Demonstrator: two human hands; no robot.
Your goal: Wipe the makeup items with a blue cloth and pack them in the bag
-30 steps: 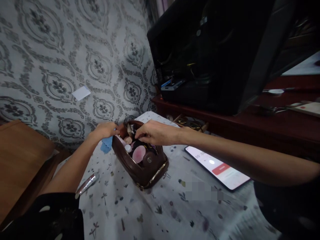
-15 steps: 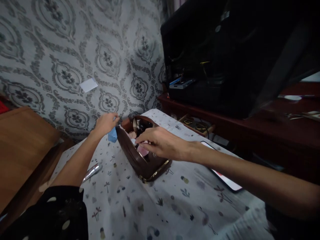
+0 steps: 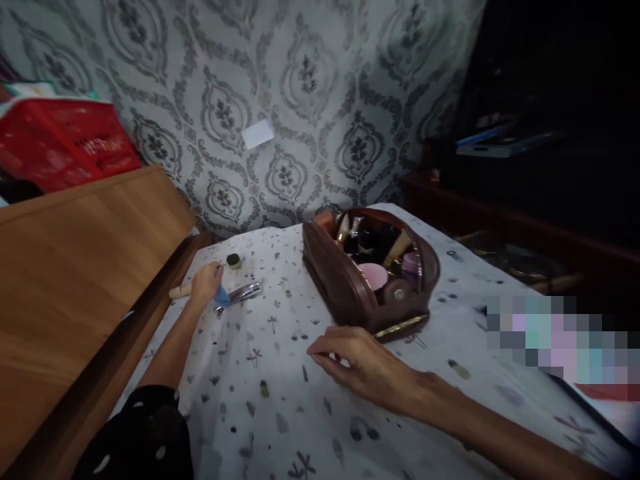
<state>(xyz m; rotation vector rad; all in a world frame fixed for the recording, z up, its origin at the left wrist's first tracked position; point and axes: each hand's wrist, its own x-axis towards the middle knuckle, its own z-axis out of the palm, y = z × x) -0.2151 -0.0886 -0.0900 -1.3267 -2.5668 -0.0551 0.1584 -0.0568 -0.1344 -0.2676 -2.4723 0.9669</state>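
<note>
The left hand (image 3: 205, 285) is closed around a small blue object (image 3: 222, 297), low over the patterned cloth (image 3: 280, 400), with a silver tube (image 3: 243, 292) just to its right and a small dark round item (image 3: 233, 261) just beyond. The right hand (image 3: 357, 363) rests empty, fingers loosely curled, on the cloth just in front of the open brown pouch (image 3: 350, 287).

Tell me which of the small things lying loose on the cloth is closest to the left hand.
The shiny silver tube: it lies right beside the left hand, while the small dark round pot sits farther back, toward the wall.
</note>
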